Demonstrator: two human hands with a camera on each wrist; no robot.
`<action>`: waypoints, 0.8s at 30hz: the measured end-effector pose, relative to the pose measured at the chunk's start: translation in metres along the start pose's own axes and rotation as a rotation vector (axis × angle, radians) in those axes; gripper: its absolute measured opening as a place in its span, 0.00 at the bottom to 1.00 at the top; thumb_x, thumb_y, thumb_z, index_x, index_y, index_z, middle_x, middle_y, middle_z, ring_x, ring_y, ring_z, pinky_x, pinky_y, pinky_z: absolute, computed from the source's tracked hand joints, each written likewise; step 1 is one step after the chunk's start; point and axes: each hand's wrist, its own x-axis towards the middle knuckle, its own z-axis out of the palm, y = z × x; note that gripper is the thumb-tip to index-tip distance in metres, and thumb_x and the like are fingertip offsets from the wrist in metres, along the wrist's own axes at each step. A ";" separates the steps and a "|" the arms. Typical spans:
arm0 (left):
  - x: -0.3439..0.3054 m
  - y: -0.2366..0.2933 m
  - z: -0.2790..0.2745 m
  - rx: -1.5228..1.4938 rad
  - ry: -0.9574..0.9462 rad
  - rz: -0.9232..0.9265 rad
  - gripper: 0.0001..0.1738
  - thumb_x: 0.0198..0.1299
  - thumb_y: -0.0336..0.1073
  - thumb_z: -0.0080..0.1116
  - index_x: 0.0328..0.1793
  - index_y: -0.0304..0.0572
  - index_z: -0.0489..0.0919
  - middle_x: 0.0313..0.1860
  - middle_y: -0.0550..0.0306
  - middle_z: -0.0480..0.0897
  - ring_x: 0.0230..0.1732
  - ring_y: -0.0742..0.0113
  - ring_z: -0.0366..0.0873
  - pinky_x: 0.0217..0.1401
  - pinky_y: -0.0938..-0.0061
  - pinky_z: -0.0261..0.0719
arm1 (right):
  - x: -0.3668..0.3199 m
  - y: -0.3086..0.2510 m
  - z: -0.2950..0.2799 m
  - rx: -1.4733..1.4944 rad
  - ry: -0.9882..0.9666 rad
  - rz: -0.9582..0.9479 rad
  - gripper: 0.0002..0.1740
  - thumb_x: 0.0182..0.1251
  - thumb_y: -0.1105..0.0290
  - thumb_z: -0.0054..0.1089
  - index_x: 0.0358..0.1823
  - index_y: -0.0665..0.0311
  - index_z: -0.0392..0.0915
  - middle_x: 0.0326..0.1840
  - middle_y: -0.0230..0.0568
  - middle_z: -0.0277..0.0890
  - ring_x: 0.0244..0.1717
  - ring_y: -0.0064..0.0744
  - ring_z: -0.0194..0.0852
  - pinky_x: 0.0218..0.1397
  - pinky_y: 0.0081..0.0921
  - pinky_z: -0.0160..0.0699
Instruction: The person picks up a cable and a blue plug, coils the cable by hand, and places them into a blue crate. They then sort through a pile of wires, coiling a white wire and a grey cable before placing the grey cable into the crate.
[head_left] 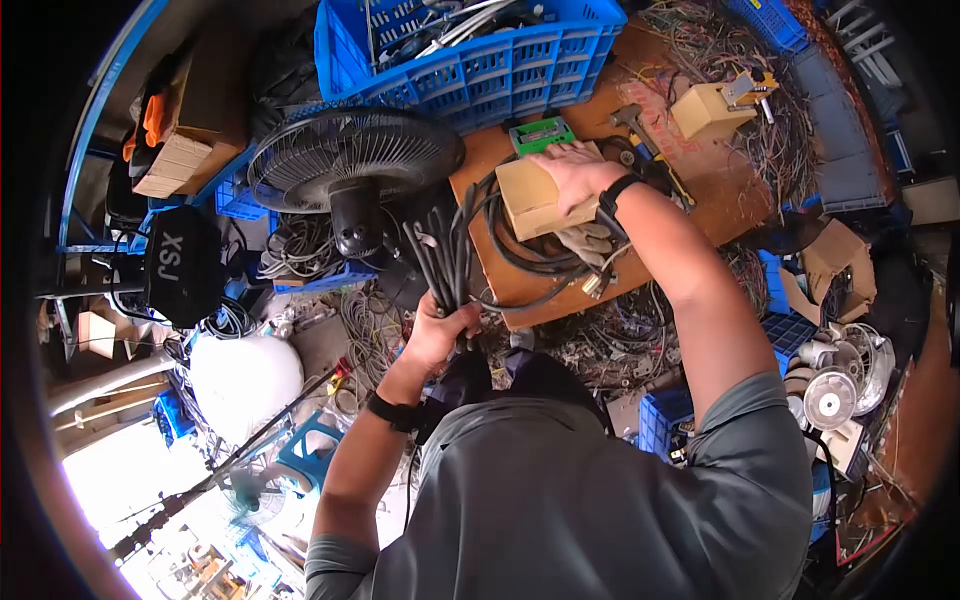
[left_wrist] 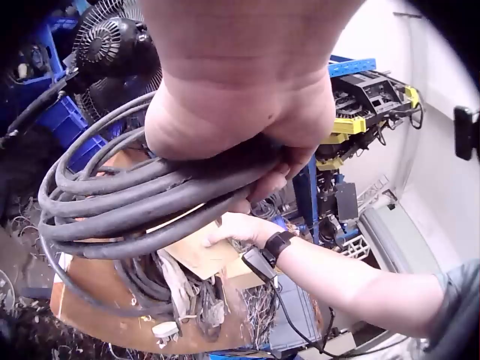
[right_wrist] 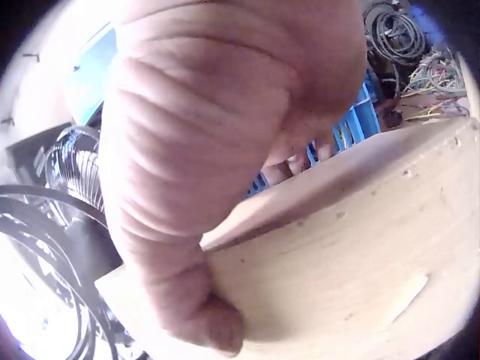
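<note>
My left hand (head_left: pixel 440 330) grips a bundle of thick black cable (head_left: pixel 450 260), whose loops hang over the table's near left corner. Seen from the left wrist, several strands of the cable (left_wrist: pixel 135 210) run through the curled fingers. Out on the table, my right hand (head_left: pixel 580 178) holds a pale wooden block (head_left: pixel 522 200) from above. In the right wrist view its thumb (right_wrist: pixel 217 326) presses the near face of the block (right_wrist: pixel 337 262), while the fingers reach over to the far side. More black cable curves around the block, beside a greyish glove (head_left: pixel 590 243).
On the brown table (head_left: pixel 735 190) lie a green box (head_left: pixel 542 134), a hammer (head_left: pixel 640 135) and another block with a metal fitting (head_left: pixel 705 112). A blue crate (head_left: pixel 500 85) stands behind; a black fan (head_left: pixel 350 165) is at the left. Scrap wires (head_left: pixel 770 150) heap at the right.
</note>
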 end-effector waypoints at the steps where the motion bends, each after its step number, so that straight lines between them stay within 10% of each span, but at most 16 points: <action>1: 0.006 -0.001 0.000 0.013 -0.016 0.006 0.05 0.60 0.24 0.57 0.40 0.40 0.73 0.24 0.62 0.75 0.22 0.74 0.71 0.25 0.78 0.70 | -0.001 -0.002 -0.006 0.034 0.032 -0.002 0.65 0.29 0.56 0.78 0.75 0.50 0.51 0.70 0.50 0.58 0.74 0.48 0.51 0.76 0.42 0.46; 8: 0.050 -0.042 0.005 0.417 0.054 0.127 0.10 0.56 0.27 0.63 0.40 0.39 0.73 0.25 0.66 0.75 0.26 0.75 0.74 0.28 0.75 0.74 | -0.055 0.070 -0.043 1.290 0.449 0.015 0.53 0.47 0.67 0.72 0.74 0.64 0.52 0.65 0.45 0.68 0.64 0.42 0.68 0.65 0.32 0.68; 11: 0.080 -0.039 0.035 0.870 0.069 0.050 0.20 0.52 0.40 0.65 0.47 0.36 0.74 0.36 0.44 0.84 0.42 0.46 0.83 0.43 0.60 0.79 | -0.107 0.081 -0.065 1.693 0.537 0.116 0.53 0.49 0.69 0.69 0.76 0.64 0.48 0.65 0.46 0.68 0.64 0.40 0.68 0.65 0.32 0.68; 20: 0.197 -0.081 0.147 1.374 -0.310 -0.128 0.29 0.54 0.48 0.62 0.56 0.37 0.71 0.50 0.41 0.81 0.53 0.47 0.80 0.51 0.55 0.79 | -0.170 0.072 -0.090 1.216 0.754 0.038 0.53 0.44 0.69 0.73 0.74 0.65 0.54 0.64 0.45 0.67 0.63 0.38 0.66 0.68 0.32 0.63; 24: 0.205 -0.093 0.154 1.816 -0.258 0.074 0.44 0.48 0.62 0.65 0.63 0.36 0.70 0.62 0.46 0.71 0.67 0.50 0.64 0.66 0.47 0.63 | -0.152 0.054 -0.077 0.636 0.674 0.034 0.55 0.36 0.67 0.76 0.73 0.59 0.60 0.66 0.48 0.63 0.68 0.43 0.60 0.72 0.37 0.56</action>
